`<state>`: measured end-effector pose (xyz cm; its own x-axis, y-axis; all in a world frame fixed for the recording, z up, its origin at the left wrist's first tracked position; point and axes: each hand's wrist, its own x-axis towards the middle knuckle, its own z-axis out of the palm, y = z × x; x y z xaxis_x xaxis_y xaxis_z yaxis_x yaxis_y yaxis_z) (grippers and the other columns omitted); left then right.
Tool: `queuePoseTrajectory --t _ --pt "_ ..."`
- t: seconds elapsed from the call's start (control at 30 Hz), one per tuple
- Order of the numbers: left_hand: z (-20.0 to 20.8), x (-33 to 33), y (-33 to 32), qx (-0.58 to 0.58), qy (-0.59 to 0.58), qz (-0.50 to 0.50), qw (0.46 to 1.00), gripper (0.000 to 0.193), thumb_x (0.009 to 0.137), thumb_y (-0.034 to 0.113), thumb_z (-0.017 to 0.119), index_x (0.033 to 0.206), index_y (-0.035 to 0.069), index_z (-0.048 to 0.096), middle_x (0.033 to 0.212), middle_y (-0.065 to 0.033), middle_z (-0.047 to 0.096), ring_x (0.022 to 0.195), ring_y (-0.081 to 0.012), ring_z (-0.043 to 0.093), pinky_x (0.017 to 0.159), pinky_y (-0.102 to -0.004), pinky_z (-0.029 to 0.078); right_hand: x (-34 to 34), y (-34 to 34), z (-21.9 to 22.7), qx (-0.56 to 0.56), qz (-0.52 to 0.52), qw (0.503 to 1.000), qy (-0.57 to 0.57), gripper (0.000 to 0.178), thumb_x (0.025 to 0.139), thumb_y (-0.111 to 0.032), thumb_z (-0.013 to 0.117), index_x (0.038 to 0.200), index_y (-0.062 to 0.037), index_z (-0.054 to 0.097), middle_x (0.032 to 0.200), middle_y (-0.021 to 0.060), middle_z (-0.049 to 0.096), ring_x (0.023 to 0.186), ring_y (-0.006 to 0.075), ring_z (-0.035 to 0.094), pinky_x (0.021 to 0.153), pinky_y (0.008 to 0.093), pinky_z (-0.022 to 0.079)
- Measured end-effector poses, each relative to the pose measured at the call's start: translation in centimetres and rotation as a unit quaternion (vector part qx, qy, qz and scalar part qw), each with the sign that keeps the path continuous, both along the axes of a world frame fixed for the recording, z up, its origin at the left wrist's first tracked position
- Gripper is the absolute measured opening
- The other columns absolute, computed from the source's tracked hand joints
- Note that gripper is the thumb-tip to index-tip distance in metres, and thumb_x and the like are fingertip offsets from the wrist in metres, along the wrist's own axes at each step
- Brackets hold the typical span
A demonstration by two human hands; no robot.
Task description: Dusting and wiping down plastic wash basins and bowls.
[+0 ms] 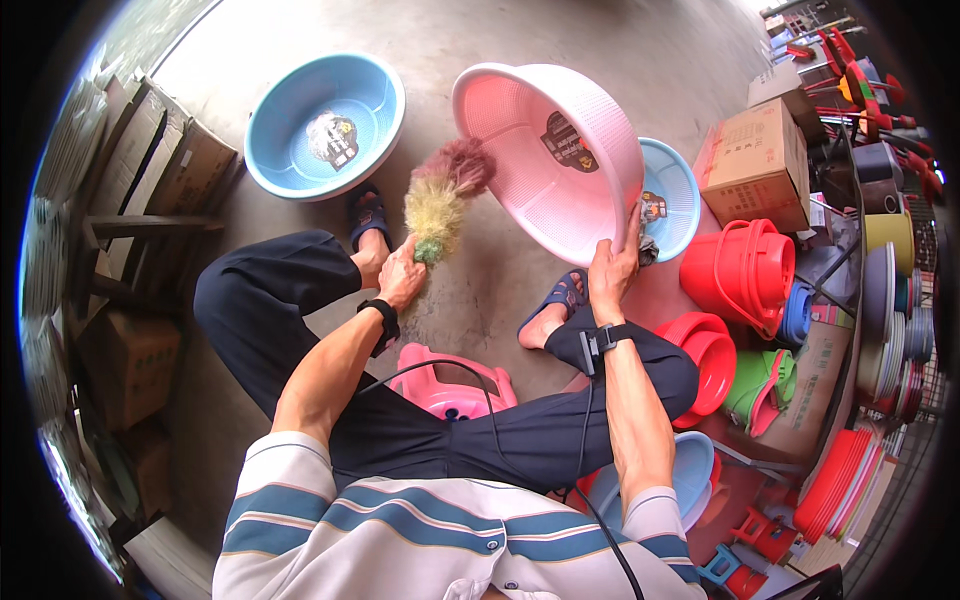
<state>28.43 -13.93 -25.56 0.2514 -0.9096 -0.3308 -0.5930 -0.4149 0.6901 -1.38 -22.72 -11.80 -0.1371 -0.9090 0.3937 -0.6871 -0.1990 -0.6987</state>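
My left hand (402,275) is closed round the lower end of a fluffy duster (435,205), coloured green, yellow and dusky red. The duster's red tip is at the near-left rim of a large pink basin (520,190). That basin is tilted on its side, its inside turned toward the duster, with a dark label on its bottom. My right hand (613,270) grips the basin's rim at its near right. Behind the pink basin, to the right, is a smaller blue basin (675,190); a greyish cloth or wrapping (648,250) shows beside my right hand.
A large blue basin (375,135) stands on the floor at the far left. Beneath me is a pink stool (440,385). Red buckets (735,275), a green bucket (750,385) and a cardboard box (755,165) line the right. Shelves with boxes (140,220) run along the left.
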Motion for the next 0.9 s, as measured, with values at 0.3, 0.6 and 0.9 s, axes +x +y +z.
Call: queuePoseTrajectory --t 0.3,0.6,0.9 --pt "1.1 -4.1 0.1 0.009 0.064 -0.118 0.991 0.054 0.079 0.011 0.049 0.134 0.009 0.047 0.11 -0.0295 0.063 0.108 -0.047 0.057 0.092 -0.0541 0.044 -0.3 -0.3 -1.5 0.041 -0.025 0.997 -0.062 0.064 0.081 -0.005 0.051 0.145 -0.0012 0.041 0.137 0.0214 0.053 0.122 0.0324 0.055 0.103 0.0365 0.041" --pt "4.5 -12.0 2.9 -0.16 0.326 -0.211 0.908 0.066 0.076 0.002 0.048 0.141 0.004 0.043 0.131 -0.0242 0.056 0.123 -0.0421 0.052 0.105 -0.0419 0.041 -0.3 -1.6 -5.2 0.072 -0.11 0.954 -0.271 0.036 0.078 -0.004 0.06 0.112 0.0024 0.055 0.092 0.0053 0.057 0.08 0.0164 0.054 0.075 0.0296 0.047" --pt "-1.6 -5.1 0.5 0.017 0.154 -0.102 0.983 0.058 0.076 0.008 0.047 0.133 0.015 0.054 0.112 -0.0261 0.065 0.109 -0.045 0.059 0.093 -0.05 0.046 -1.7 -0.5 -6.0 0.087 -0.055 0.966 -0.236 0.041 0.08 -0.003 0.055 0.121 0.0031 0.053 0.093 0.0083 0.062 0.073 0.0165 0.059 0.066 0.0297 0.05"
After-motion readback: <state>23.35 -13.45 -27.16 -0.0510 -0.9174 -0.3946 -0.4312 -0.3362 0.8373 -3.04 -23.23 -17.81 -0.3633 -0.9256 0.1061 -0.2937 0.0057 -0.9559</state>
